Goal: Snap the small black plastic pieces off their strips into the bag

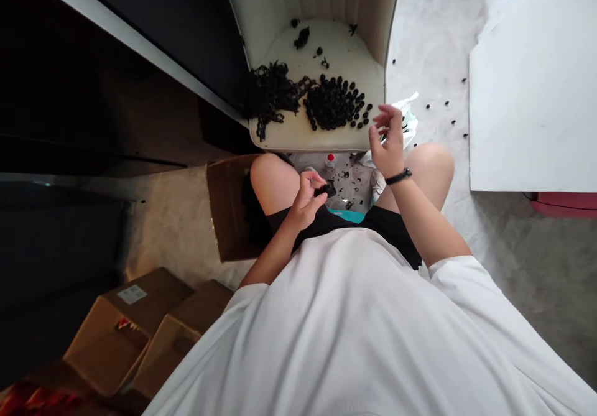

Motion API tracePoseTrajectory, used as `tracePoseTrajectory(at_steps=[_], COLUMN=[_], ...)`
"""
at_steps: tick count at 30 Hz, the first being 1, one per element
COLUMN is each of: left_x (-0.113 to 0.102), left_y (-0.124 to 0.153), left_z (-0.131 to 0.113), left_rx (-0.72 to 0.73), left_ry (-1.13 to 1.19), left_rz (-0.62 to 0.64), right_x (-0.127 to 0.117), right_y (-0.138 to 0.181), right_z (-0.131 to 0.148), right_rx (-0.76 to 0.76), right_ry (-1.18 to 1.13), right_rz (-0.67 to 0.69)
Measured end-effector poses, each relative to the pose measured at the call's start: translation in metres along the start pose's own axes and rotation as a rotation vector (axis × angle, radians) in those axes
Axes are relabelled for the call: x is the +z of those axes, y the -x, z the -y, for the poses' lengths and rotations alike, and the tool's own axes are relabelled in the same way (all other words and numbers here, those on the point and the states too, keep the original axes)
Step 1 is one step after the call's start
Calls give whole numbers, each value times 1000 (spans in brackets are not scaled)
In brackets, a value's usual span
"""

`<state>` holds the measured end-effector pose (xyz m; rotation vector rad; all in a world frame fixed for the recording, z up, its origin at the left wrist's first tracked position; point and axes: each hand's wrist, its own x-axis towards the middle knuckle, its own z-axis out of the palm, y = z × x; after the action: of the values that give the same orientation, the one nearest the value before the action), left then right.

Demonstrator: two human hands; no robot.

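In the head view, my left hand (pixel 308 201) is between my knees, its thumb and fingers pinched on a small black piece (pixel 329 189). My right hand (pixel 390 141), with a black band on its wrist, is raised by the seat's front right corner, over a white plastic bag (pixel 408 120). Its fingers are half bent and apart from the thumb, and I make out nothing held in them. On the pale chair seat (pixel 284 131) lies a heap of small round black pieces (pixel 332 102). Left of it is a tangle of black strips (pixel 274 92).
An open cardboard box (pixel 229 211) with black stuff inside stands by my left knee. Black scraps and a red-capped bottle (pixel 331 160) are on the floor below the seat. Cardboard boxes (pixel 135 323) sit at lower left, a white table (pixel 532 105) at right.
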<state>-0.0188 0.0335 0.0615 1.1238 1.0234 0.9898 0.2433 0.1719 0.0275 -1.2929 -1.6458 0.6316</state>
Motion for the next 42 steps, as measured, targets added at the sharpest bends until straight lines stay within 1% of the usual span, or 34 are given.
tracePoseTrajectory(at_steps=[2, 4, 5, 6, 8, 10, 13, 16, 21, 24, 26, 30, 33, 35, 39, 42], left_x=[2, 4, 5, 6, 7, 7, 8, 8, 7, 6, 6, 4, 3, 3, 1, 0], left_y=[0, 2, 3, 3, 4, 4, 3, 3, 0, -3, -4, -4, 0, 2, 2, 2], left_z=[-9, -17, -21, -24, -29, -32, -35, -42, -55, -56, -52, -39, -28, -24, -30, -39], left_rx=[59, 93, 104, 115, 141, 166, 176, 128, 4, -21, -43, -119, -177, -201, -153, -138], left_ry=[34, 34, 22, 3, -53, -125, -208, -281, -402, -443, -401, -177, 4, 76, 0, -43], left_rz=[39, 78, 93, 105, 116, 123, 143, 150, 187, 185, 213, 271, 266, 242, 161, 174], right_x=[-5, -10, -11, -12, -12, -10, -6, -2, 2, 3, 4, 7, 8, 9, 9, 10], right_y=[21, 37, 44, 49, 58, 64, 72, 78, 84, 86, 87, 90, 92, 93, 94, 94], right_z=[45, 80, 93, 102, 111, 113, 112, 115, 118, 117, 117, 121, 125, 126, 126, 123], right_rx=[-23, -52, -64, -66, -39, 21, 119, 172, 85, 85, 104, 161, 217, 225, 169, 210], right_ry=[-98, -210, -266, -313, -380, -403, -433, -476, -393, -388, -430, -578, -635, -644, -603, -594], right_rz=[90, 263, 346, 426, 550, 604, 618, 640, 525, 515, 527, 537, 519, 531, 545, 517])
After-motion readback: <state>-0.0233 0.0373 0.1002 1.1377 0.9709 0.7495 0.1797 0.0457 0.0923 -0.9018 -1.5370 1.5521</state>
